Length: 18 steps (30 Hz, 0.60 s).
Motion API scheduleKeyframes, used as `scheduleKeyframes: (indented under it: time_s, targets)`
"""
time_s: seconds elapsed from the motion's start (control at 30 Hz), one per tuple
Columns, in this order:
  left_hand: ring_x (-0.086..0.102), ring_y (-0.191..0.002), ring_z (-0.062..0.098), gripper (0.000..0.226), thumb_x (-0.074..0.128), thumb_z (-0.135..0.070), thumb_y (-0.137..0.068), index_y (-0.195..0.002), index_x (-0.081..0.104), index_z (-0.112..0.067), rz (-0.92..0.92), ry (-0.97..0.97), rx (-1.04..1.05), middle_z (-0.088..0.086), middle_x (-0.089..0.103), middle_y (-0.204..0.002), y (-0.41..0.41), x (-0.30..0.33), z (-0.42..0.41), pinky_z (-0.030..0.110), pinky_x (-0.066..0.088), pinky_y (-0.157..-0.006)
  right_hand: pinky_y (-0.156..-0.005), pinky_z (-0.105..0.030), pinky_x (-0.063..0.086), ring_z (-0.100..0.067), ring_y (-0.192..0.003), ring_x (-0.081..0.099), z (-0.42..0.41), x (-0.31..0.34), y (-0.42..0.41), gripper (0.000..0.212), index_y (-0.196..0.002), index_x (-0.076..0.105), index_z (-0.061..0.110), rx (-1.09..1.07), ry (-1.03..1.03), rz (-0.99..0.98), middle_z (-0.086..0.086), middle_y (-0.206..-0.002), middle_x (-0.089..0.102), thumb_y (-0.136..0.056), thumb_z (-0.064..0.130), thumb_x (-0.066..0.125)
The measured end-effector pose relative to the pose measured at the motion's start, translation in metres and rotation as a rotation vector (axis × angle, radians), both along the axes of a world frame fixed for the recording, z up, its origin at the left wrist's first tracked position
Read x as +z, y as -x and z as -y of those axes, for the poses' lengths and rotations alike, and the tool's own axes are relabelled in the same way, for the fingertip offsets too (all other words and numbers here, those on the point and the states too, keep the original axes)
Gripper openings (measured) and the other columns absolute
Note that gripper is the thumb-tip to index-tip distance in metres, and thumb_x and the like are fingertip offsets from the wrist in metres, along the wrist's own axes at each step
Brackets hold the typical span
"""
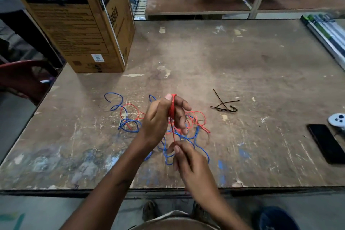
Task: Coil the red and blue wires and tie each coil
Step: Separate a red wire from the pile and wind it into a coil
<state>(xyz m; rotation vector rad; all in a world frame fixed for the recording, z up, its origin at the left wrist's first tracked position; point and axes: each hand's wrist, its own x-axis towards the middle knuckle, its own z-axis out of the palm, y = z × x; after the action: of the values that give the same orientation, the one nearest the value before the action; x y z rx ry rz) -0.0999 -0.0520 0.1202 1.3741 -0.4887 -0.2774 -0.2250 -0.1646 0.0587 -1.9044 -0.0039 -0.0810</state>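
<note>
My left hand [164,117] is raised above the worn table [252,61] and holds several turns of the red wire [172,108] wound round its fingers, thumb on top. A red strand runs down from that coil to my right hand [188,158], which pinches it between thumb and fingertips. Loose red loops lie tangled with the blue wire [128,124] on the table under and beside both hands. Black ties [225,105] lie to the right of the tangle.
A big cardboard box [78,24] stands at the back left. A black phone [328,143] and a white controller [337,119] lie at the right edge, long tubes [328,35] at the back right. A red chair [24,78] sits left of the table.
</note>
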Motion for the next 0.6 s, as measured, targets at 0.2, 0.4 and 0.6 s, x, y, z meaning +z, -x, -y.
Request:
scheduleKeyframes:
  time_s: [0.2,0.4,0.6]
  targets:
    - [0.068,-0.067,0.017,0.050,0.026,-0.036,-0.116,-0.101,0.072,-0.025,0.248,-0.434,0.137,0.002,0.072,-0.071,-0.014,-0.032,-0.006,0.039,0.052,-0.069,-0.060,-0.048,0.054,-0.020,-0.053,0.055,0.021,0.069,0.004,0.020,-0.117,0.069,0.026,0.064,-0.251,0.038,0.004,-0.063,0.054,-0.111,0.032,0.050]
    - [0.048,-0.041,0.031,0.067,0.020,-0.038,-0.114,-0.086,0.072,-0.007,0.047,-0.196,-0.049,0.010,0.053,-0.044,0.012,-0.039,-0.002,0.041,0.042,-0.053,-0.061,-0.026,0.042,-0.004,-0.059,0.051,0.063,0.096,-0.088,0.026,-0.096,0.074,0.021,-0.100,-0.078,0.174,0.010,-0.065,0.055,-0.110,0.033,0.057]
    - [0.050,-0.034,0.020,0.058,0.027,-0.044,-0.103,-0.083,0.070,-0.011,-0.052,0.111,-0.195,0.003,0.049,-0.041,0.019,-0.012,0.001,0.025,0.043,-0.049,-0.072,-0.026,0.052,-0.007,-0.072,0.066,0.048,0.008,-0.112,0.016,-0.089,0.075,0.017,-0.004,-0.303,0.008,0.007,-0.075,0.073,-0.094,0.033,0.078]
